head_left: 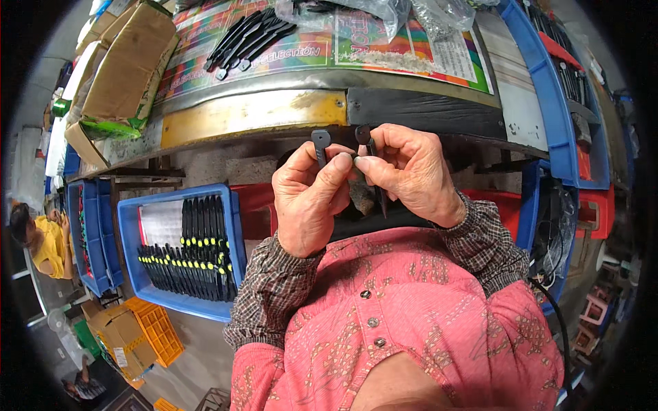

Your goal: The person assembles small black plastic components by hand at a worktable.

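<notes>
Just in front of the table edge, both my hands work close together with their fingertips nearly meeting. My left hand pinches a flat black strip-like part whose rounded head, with a small hole, points up. Between the thumb and fingers of my right hand is a second black strip-like part, also with a rounded head; its thin lower end hangs below the hand. Whether the two parts touch is hidden by the fingers. On the table beyond lies a pile of similar black parts.
To the left, a blue tray holds rows of black parts with yellow-green tips. A cardboard box sits at the table's left end. Clear plastic bags lie at the back. More blue bins stand right. Another person sits far left.
</notes>
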Available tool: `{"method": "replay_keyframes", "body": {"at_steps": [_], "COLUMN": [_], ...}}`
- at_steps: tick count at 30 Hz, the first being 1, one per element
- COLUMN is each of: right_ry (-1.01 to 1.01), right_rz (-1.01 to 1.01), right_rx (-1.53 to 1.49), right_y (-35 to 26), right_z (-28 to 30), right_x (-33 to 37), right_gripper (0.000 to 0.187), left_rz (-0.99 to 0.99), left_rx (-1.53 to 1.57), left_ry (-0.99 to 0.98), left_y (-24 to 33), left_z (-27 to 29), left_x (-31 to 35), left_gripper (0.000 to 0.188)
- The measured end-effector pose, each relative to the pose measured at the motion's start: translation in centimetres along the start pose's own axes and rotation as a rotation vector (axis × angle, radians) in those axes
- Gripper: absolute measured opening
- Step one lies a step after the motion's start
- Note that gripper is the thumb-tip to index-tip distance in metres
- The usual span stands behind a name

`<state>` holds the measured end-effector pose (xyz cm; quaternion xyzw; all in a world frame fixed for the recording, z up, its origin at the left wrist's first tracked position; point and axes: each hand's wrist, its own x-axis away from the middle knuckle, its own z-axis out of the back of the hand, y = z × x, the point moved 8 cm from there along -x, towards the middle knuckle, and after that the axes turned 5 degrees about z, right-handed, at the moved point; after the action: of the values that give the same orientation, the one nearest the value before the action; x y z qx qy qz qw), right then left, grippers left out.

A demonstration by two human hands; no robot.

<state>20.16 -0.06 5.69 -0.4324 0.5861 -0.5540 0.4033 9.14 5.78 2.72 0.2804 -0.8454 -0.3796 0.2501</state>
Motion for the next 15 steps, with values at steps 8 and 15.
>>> {"method": "replay_keyframes", "body": {"at_steps": [8,15], "right_ry": [-0.103,-0.164], "right_rz": [0.081,-0.003], "right_rx": [0.206,0.157], "right_y": [1.8,3.5], "right_z": [-1.4,-2.7], "right_x": [0.3,0.7], "right_gripper": [0.012,0.018], "left_rz": [-0.074,-0.032], "left_rx": [-0.095,-0.081], "left_ry": [0.09,0.114], "left_y": [0.1,-0.5], "left_z": [3.1,5.0], "left_x": [1.2,1.6], "left_gripper": [0.011,0.012]}}
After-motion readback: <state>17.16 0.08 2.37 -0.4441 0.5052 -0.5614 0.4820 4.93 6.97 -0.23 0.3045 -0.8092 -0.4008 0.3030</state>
